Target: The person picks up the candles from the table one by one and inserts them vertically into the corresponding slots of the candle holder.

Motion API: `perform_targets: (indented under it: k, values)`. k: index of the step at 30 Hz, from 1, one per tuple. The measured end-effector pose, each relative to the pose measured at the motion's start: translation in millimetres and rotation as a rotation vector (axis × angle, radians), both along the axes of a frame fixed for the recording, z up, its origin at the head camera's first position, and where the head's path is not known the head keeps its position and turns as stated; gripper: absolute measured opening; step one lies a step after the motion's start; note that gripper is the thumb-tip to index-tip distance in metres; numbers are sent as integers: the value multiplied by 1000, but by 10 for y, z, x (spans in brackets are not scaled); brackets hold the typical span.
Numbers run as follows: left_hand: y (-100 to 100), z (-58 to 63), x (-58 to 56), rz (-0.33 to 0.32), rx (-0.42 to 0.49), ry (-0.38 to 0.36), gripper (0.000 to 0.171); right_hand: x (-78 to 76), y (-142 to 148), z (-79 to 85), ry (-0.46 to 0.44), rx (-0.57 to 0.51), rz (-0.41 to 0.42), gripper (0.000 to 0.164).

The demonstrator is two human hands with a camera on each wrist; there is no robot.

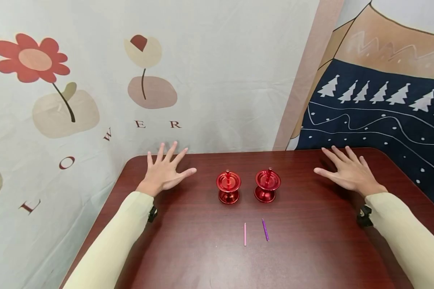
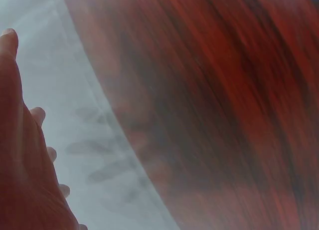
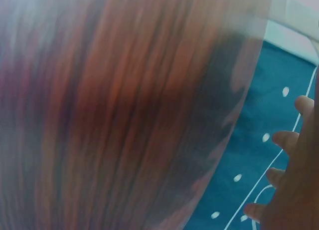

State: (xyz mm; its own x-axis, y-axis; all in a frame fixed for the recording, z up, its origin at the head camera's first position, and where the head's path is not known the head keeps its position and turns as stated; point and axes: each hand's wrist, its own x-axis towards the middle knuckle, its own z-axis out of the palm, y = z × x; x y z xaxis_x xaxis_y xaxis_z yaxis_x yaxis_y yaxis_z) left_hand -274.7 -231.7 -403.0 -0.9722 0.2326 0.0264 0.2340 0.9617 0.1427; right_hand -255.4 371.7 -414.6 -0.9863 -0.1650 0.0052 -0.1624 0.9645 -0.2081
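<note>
My left hand is spread out above the table's back left part, fingers straight and holding nothing. Over the back right part, my right hand is likewise spread and holds nothing. Between them stand two shiny red candle holders, a left one and a right one, each a dish on a round foot with a small post in the middle. Nearer the front lie two thin candles, one pink and one purple, side by side and apart. Both wrist views show a hand's edge and bare wood.
The dark red wooden table has rounded back corners. Behind it hangs a pale cloth printed with flowers and letters. A dark blue cloth part with white trees hangs at the right. Each wrist carries a black strapped device.
</note>
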Motion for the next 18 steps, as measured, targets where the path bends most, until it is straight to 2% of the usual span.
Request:
perform_targets:
  k: [10,18]
  values:
    - [327,64,172,-134,94,105,96,41,-349,75,47,-15,55,99]
    - [558,89,322,-245,278,174,109,154,-630,103,114,-103,108,95]
